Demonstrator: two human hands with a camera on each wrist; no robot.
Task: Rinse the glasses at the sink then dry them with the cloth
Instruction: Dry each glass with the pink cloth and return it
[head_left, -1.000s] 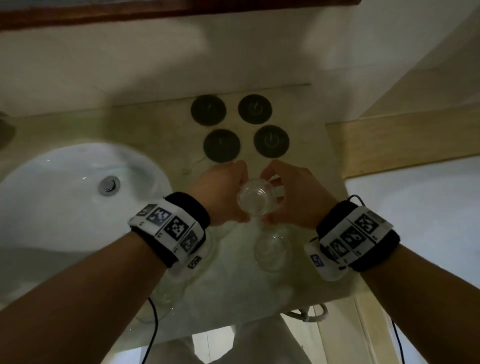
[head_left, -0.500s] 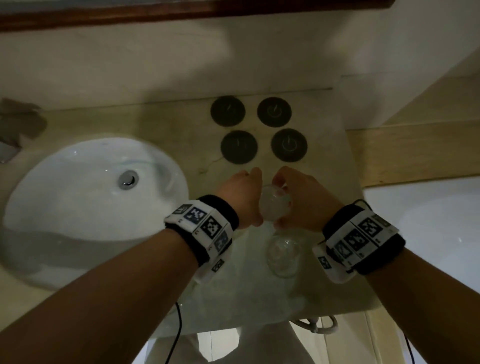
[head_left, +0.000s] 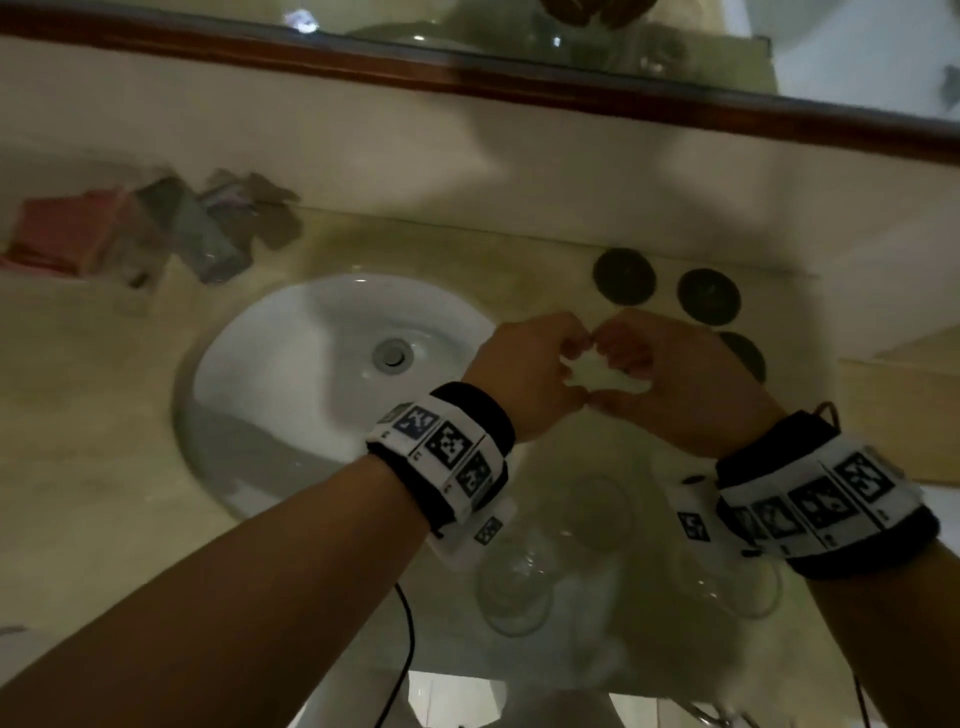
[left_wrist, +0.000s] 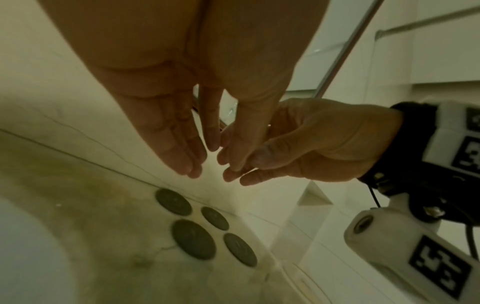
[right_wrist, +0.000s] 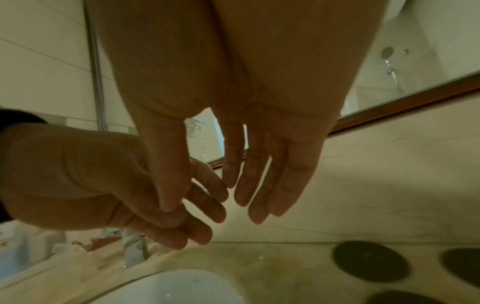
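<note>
Glass (head_left: 605, 375), blurred, sits between the left hand (head_left: 524, 375) and right hand (head_left: 691, 382), both cupped around it with fingers nearly straight, at three o'clock of the sink (head_left: 291, 364).

We count two hands, the left hand (head_left: 524, 374) and the right hand (head_left: 691, 384), with one clear drinking glass (head_left: 605, 375) between them. On the beige stone desk (head_left: 93, 441) we count at least two more clear glasses (head_left: 517, 587); blur hides whether there is a third. We count four dark round coasters (left_wrist: 193, 238), one white oval sink (head_left: 291, 364) with one metal drain (head_left: 392, 356), one chrome faucet (right_wrist: 135, 248), and two marker-printed wristbands (head_left: 447, 447).
</note>
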